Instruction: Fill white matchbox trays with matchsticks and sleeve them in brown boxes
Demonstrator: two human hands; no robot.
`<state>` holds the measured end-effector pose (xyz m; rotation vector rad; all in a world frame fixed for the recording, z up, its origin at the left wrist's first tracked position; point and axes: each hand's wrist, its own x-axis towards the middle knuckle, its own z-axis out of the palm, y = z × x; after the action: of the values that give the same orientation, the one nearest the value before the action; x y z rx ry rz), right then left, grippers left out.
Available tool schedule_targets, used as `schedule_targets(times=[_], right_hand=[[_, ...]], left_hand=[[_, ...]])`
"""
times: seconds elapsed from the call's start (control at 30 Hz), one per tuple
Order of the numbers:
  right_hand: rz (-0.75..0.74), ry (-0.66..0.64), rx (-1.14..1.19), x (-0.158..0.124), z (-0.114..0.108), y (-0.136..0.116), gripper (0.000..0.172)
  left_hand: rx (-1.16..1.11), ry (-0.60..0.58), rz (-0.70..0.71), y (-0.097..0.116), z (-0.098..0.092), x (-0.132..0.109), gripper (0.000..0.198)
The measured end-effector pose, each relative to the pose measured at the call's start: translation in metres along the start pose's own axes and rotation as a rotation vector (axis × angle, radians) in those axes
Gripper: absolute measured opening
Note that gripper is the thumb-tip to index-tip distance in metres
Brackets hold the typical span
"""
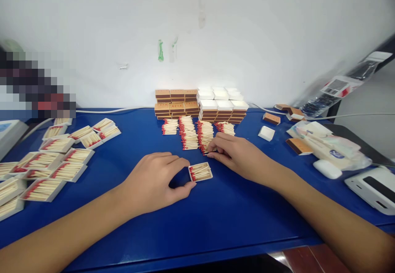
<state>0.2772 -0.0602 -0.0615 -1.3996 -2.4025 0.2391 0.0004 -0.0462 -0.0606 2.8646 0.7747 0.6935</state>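
A white matchbox tray with red-tipped matches in it lies on the blue table. My left hand has its thumb and index finger closed about the tray's left end. At the near edge of a row of loose matches, my right hand pinches with thumb and fingers at the matches' red heads; how many it holds is hidden. Beside that row lie more loose matches in a long pile and two shorter heaps. Right behind them stand stacked brown matchboxes and boxes topped with white empty trays.
Several match-filled trays cover the table's left side. To the right lie a loose empty tray, brown matchboxes, a tissue pack, a white earbud case and a white device. A plastic bottle leans behind.
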Motion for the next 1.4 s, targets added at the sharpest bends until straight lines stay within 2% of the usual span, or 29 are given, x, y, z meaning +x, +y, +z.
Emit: schedule_targets(times=[0.4, 0.57, 0.73, 0.83, 0.97, 1.07, 1.17, 1.4], right_hand=[[0.007, -0.018, -0.022, 0.000, -0.002, -0.001, 0.014], [-0.022, 0.045, 0.095, -0.003, -0.007, -0.023, 0.011], [-0.054, -0.022, 0.109, -0.005, -0.001, -0.045, 0.008], [-0.066, 0.000, 0.094, -0.005, -0.003, -0.038, 0.013], [-0.014, 0.080, 0.008, -0.005, -0.012, -0.015, 0.013], [0.012, 0.049, -0.056, -0.003, -0.012, -0.003, 0.014], [0.032, 0.008, -0.075, -0.002, -0.008, 0.000, 0.014], [0.003, 0.022, -0.082, -0.001, -0.007, -0.001, 0.017]], left_hand=[[0.007, 0.003, 0.000, -0.001, 0.001, 0.001, 0.024], [0.008, 0.016, 0.005, 0.000, 0.001, 0.001, 0.023], [0.006, 0.015, 0.005, 0.000, 0.002, 0.001, 0.022], [0.008, 0.013, 0.004, 0.000, 0.002, 0.001, 0.023], [0.008, 0.008, 0.000, 0.000, 0.001, 0.001, 0.026], [0.012, 0.004, -0.006, 0.000, 0.000, 0.000, 0.026], [0.016, 0.002, -0.007, 0.000, 0.000, -0.001, 0.026], [0.020, -0.014, -0.007, 0.001, 0.000, 0.000, 0.027]])
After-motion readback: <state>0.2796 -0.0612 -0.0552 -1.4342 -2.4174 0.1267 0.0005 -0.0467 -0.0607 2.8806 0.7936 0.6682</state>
